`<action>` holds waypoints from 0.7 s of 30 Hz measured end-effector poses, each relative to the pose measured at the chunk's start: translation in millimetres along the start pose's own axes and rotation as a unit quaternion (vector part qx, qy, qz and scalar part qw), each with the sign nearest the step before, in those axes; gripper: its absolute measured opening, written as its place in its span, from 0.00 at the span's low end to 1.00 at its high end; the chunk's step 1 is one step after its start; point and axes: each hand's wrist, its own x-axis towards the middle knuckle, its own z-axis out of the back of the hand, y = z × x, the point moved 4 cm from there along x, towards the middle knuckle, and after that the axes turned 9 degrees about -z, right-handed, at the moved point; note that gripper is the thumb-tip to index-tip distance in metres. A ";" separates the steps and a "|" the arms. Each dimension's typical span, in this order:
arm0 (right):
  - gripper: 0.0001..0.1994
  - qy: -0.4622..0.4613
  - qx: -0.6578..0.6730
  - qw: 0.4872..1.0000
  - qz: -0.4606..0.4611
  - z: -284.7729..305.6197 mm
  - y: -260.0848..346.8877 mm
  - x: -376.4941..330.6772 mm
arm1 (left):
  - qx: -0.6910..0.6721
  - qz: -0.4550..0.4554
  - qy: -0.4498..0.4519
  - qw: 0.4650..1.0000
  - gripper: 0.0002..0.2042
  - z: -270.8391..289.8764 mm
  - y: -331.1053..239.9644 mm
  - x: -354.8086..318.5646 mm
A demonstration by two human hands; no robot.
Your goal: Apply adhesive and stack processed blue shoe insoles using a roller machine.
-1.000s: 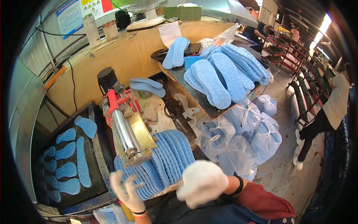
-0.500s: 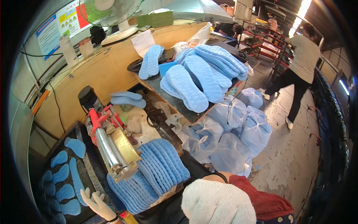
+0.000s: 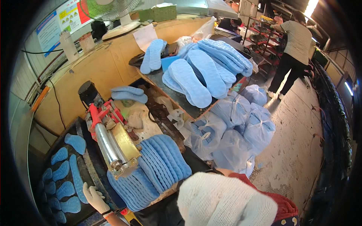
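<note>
My left hand (image 3: 96, 198), in a white knitted glove, is at the lower left with its fingers stretched out. Its fingertips are beside a long blue insole-shaped piece (image 3: 76, 179) on the dark surface; whether they touch it I cannot tell. Several shorter blue pieces (image 3: 65, 190) lie around that one. Very close to the camera, my gloved right hand (image 3: 226, 199) has its fingers curled together, and anything inside them is hidden. Between and beyond my hands, a row of blue textured insoles (image 3: 162, 162) stands packed on edge.
A machine with a silver cylinder (image 3: 109, 147) and red frame rises beside the row. More blue insoles (image 3: 188, 83) lie on a dark raised table. Clear bags of blue pieces (image 3: 233, 143) sit on the floor. A person in a striped top (image 3: 298, 41) stands by red racks.
My left hand has moved slightly up and left along the long blue piece. The right hand appears larger and closer. The person at the back has shifted from a wide stride to standing at the racks.
</note>
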 end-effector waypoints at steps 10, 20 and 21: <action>0.08 -0.214 0.081 0.973 0.014 -18.7 0.4 1.6 | -0.013 0.047 0.005 0.999 0.20 11.9 -6.6 -12.0; 0.08 -0.089 0.024 0.996 0.012 -12.2 9.8 10.3 | -0.002 0.023 0.016 1.000 0.22 -1.0 8.1 -5.2; 0.08 -0.093 0.032 0.995 0.010 -10.0 -0.6 9.2 | 0.006 0.026 0.011 1.000 0.22 3.7 9.1 -5.6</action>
